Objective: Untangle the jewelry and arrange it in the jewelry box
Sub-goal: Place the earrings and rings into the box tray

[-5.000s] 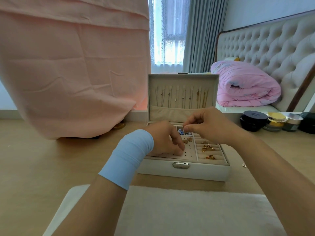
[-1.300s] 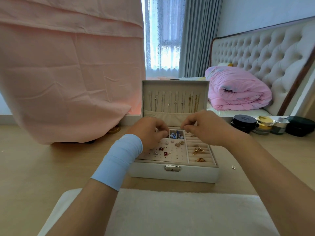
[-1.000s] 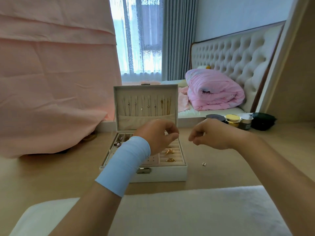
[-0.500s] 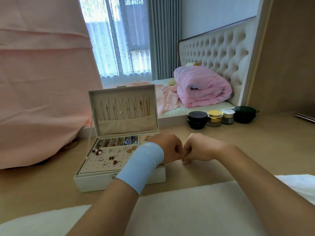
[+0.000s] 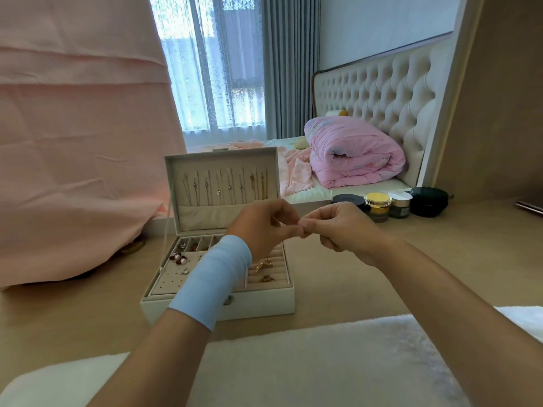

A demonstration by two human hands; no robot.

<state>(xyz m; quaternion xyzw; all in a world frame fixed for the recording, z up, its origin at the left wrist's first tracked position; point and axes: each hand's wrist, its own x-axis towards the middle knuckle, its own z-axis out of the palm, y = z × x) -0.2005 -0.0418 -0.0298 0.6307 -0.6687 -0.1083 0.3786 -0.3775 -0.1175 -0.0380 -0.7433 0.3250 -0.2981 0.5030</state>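
Mostly soft, pale materials lie before us. The jewelry box (image 5: 217,306) is a white, leather-look rectangle with a small metal clasp on its front wall. It stands open on the wooden tabletop (image 5: 411,259), partly behind our left wrist, and its beige velvety lid (image 5: 223,163) is upright. Thin necklaces (image 5: 226,186) hang in the lid above a pocket; we count about eight, though the fine chains blur together. In the tray, a perforated earring panel (image 5: 170,279) holds a cluster of pearl and dark red studs (image 5: 179,257). The padded ring rolls (image 5: 279,284) carry two gold pieces (image 5: 264,264). A row of small square compartments runs along the back.

Our left hand (image 5: 264,227) and right hand (image 5: 343,230) meet above the box's right rear corner. All the fingers are curled in, and the thumb and forefinger tips of each hand are pressed together where the two hands touch. We cannot tell whether anything is pinched there; it would be too small to see. A smooth light-blue band (image 5: 211,283) wraps the left wrist.

A fluffy white mat (image 5: 293,362) covers the near edge of the tabletop. Four round containers (image 5: 377,205) stand in a row at the far edge: one flat and black, one gold-lidded, one white-lidded and one dark green. Beyond them is a bed with a rolled pink quilt (image 5: 355,154) and a button-tufted cream headboard (image 5: 379,92). Grey pleated curtains (image 5: 289,66) hang beside lace sheers (image 5: 211,63) at a bright window. A creased pink cloth (image 5: 82,127) fills the left side.
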